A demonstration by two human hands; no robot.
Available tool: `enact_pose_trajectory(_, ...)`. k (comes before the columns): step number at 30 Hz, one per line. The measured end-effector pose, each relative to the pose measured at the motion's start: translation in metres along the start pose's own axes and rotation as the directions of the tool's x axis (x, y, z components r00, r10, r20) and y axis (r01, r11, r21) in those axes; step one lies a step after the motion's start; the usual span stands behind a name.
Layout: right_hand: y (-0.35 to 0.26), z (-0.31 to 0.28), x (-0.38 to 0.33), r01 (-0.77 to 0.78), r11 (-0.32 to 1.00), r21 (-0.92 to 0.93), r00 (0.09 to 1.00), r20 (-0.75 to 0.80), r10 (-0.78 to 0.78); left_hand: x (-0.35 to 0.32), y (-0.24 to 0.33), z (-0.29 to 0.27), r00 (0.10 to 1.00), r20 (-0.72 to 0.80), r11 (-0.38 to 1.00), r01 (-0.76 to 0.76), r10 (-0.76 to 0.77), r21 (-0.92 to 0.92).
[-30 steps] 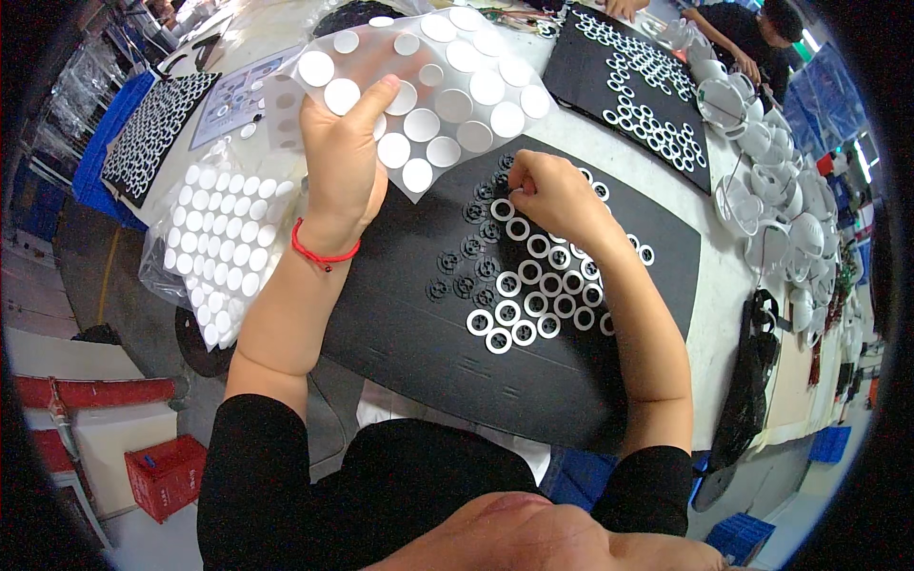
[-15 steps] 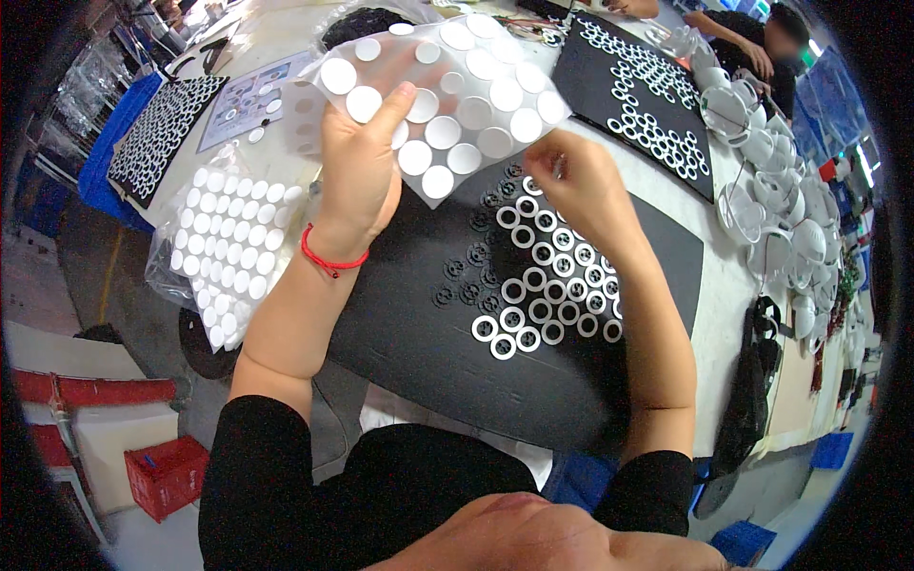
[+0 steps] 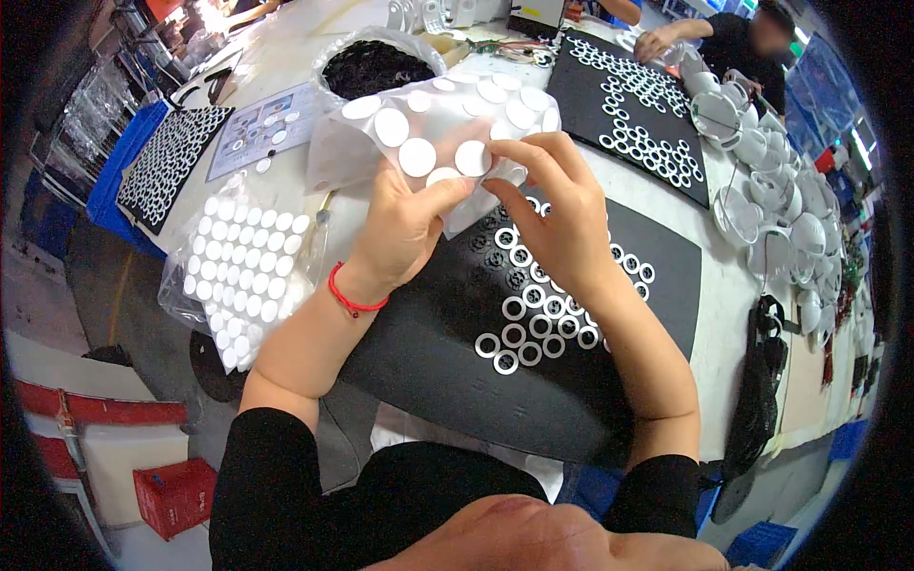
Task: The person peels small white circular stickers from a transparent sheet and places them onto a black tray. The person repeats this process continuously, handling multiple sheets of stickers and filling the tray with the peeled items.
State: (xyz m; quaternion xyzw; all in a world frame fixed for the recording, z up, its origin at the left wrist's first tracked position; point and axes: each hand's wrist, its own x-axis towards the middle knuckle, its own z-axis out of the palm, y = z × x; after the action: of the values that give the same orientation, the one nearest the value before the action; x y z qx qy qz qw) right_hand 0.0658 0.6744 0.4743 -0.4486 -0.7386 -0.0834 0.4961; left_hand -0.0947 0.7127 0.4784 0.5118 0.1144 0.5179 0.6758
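Note:
My left hand (image 3: 409,224) grips a translucent sheet (image 3: 464,217) dotted with round white stickers, its thumb on the front. The thumb and index finger of my right hand (image 3: 562,209) close on a round white sticker (image 3: 512,172) at the sheet's right edge; whether it has come off the backing is unclear. Below lies a black mat (image 3: 428,385) carrying rows of white rings (image 3: 530,353) with dark centres and several bare black round parts (image 3: 483,276). My right hand and forearm hide some of them. More sticker sheets (image 3: 243,262) lie by my left forearm.
A plastic bag of black parts (image 3: 376,68) stands behind the sheet. Ring-covered black boards lie at left (image 3: 176,162) and far right (image 3: 657,152). White cup-like parts (image 3: 762,219) pile up on the right, near a black bag (image 3: 757,400). Another person (image 3: 752,48) works beyond.
My right hand has moved left from above the rings to the sheet's edge. My left hand has shifted right and down, tilting the sheet and uncovering the bag of black parts.

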Motion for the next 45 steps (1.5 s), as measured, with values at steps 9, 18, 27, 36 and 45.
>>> enact_pose_trajectory(9,-0.005,-0.009,0.005,0.038,0.999,-0.02,0.999,0.004,-0.038,-0.002,-0.008,-0.007,0.987,0.158,0.927,-0.075,0.017,0.367)
enact_pose_trajectory(18,-0.001,-0.009,0.003,0.234,0.969,-0.076,0.97,-0.049,-0.239,-0.001,-0.004,-0.003,0.996,0.082,0.985,0.023,-0.037,0.172)
enact_pose_trajectory(27,-0.002,-0.009,0.004,0.253,0.967,-0.02,0.967,-0.021,-0.254,0.003,-0.002,0.001,0.997,0.012,0.997,0.074,-0.074,0.003)
enact_pose_trajectory(36,-0.003,-0.011,0.005,0.203,0.978,0.057,0.979,-0.008,-0.203,0.009,0.0,-0.005,0.998,-0.022,0.996,0.053,-0.055,-0.066)
enact_pose_trajectory(45,-0.006,-0.013,0.007,0.09,0.995,0.053,0.994,0.063,-0.093,0.0,-0.012,-0.004,0.987,0.119,0.869,-0.148,0.104,0.472)
